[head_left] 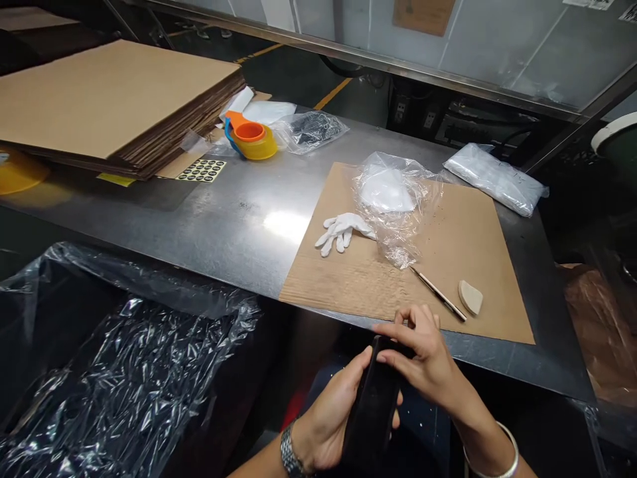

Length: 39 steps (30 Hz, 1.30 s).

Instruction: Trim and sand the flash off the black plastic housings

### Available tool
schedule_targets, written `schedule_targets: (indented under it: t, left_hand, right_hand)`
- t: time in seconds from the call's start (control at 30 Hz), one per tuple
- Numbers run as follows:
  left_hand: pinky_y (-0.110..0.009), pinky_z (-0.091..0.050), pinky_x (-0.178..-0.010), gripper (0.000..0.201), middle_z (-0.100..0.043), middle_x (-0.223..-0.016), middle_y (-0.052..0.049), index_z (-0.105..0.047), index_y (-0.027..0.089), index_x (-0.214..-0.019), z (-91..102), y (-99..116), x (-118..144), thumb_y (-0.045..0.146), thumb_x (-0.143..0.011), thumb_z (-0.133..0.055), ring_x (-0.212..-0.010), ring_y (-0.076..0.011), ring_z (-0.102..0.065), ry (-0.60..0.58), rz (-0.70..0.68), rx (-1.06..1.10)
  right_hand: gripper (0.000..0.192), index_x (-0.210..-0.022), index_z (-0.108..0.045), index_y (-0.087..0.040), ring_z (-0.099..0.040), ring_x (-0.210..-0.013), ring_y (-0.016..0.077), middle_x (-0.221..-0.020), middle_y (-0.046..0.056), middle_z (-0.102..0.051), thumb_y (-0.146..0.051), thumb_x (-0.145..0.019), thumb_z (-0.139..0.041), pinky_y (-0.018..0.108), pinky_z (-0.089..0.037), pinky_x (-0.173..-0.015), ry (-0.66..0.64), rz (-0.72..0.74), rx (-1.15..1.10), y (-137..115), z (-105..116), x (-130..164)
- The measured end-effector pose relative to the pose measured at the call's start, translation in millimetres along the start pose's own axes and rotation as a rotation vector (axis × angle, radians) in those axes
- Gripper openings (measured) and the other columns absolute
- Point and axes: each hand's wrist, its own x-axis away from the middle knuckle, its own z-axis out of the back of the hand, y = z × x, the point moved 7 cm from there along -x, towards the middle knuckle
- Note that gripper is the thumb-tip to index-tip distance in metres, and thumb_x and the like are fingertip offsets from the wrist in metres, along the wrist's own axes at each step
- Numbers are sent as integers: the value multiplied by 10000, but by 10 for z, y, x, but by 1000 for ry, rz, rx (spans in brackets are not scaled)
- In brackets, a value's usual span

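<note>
Now, from my distant seat, I see that the left hand point(328, 421) is curled firmly around a long black object point(371, 415), which is just before the near edge of the bench point(233, 239). The right hand point(425, 348) pinches the upper end of it between thumb and forefinger. Beyond them, a cardboard sheet point(338, 285) carries a white glove point(343, 231), a slim stick point(438, 293) and a beige block point(470, 297). What the object is exactly, I cannot tell.

A black thing point(371, 411) hides part of the left hand point(328, 421). The round stickers point(202, 170) are too tiny to read.
</note>
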Motion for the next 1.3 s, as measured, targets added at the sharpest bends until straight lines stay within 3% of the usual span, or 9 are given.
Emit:
schedule_targets:
  t: [0.37, 0.47, 0.6, 0.77, 0.93, 1.03, 1.1, 1.2, 1.3]
  left_hand:
    - [-195, -429, -418, 573, -623, -593, -97, -666, 33, -765, 55, -17, -31, 545, -832, -419, -441, -119, -571, -1, -79, -61]
    - [-177, -412, -386, 617, -613, -530, -92, -665, 34, -741, 63, -5, -2, 576, -831, -386, -396, -109, -557, 48, -53, -49]
    - [-195, -436, -395, 504, -639, -540, -71, -658, 80, -816, 32, 132, 54, 512, -857, -402, -393, -122, -573, 150, -210, 28]
    - [-168, -379, -351, 358, -648, -602, -46, -633, 130, -813, -19, 148, 63, 450, -845, -476, -382, -97, -549, 206, -329, -38]
    - [-156, -379, -355, 435, -621, -537, -47, -636, 119, -788, 13, 99, 28, 509, -836, -450, -394, -100, -551, 219, -290, -87]
    - [-168, -404, -366, 433, -641, -566, -53, -641, 117, -844, 39, 126, 5, 495, -852, -430, -389, -105, -560, 211, -260, -9]
    - [-192, -437, -391, 448, -652, -570, -67, -644, 109, -865, 24, 171, -6, 490, -862, -409, -400, -121, -576, 175, -257, 62]
    - [-232, -485, -455, 493, -661, -570, -93, -653, 84, -835, 9, 271, -3, 502, -863, -395, -445, -149, -607, 157, -289, 115]
    - [-248, -502, -499, 516, -657, -558, -105, -653, 73, -780, 3, 367, -12, 512, -859, -396, -478, -164, -624, 157, -318, 109]
  right_hand:
    - [181, -849, -707, -185, -613, -768, 140, -812, 35, -679, -218, -838, -530, 266, -469, -698, -117, -237, -460, 243, -68, -13]
    - [252, -1043, -641, -174, -609, -846, 155, -914, 57, -670, -278, -863, -498, 288, -477, -754, -80, -304, -447, 282, -59, 127]
    - [744, -1386, -275, -231, -534, -1030, 185, -1226, 83, -522, -278, -744, -648, 312, -462, -829, -134, -286, -366, 159, -166, 363]
    - [342, -1175, -484, -149, -572, -509, 107, -589, -42, -568, -325, -887, -431, 220, -454, -511, -74, -556, -553, 296, -362, 468]
    - [373, -1031, -583, -142, -548, -408, 111, -481, -46, -529, -432, -893, -394, 190, -389, -386, 0, -640, -534, 427, -359, 410]
    - [367, -1145, -541, -157, -596, -539, 124, -646, 0, -609, -387, -896, -400, 232, -477, -525, -15, -570, -494, 354, -341, 395]
    - [485, -1324, -373, -178, -625, -809, 160, -977, 74, -628, -304, -863, -459, 291, -508, -722, -77, -490, -472, 251, -363, 406]
    - [857, -1439, -36, -186, -342, -1275, 225, -1421, 141, -294, -188, -756, -554, 391, -357, -1003, -221, -387, -450, 95, -444, 449]
    - [924, -1439, 25, -188, -164, -1356, 223, -1483, 123, -155, -146, -724, -558, 407, -255, -1065, -255, -358, -477, 41, -486, 452]
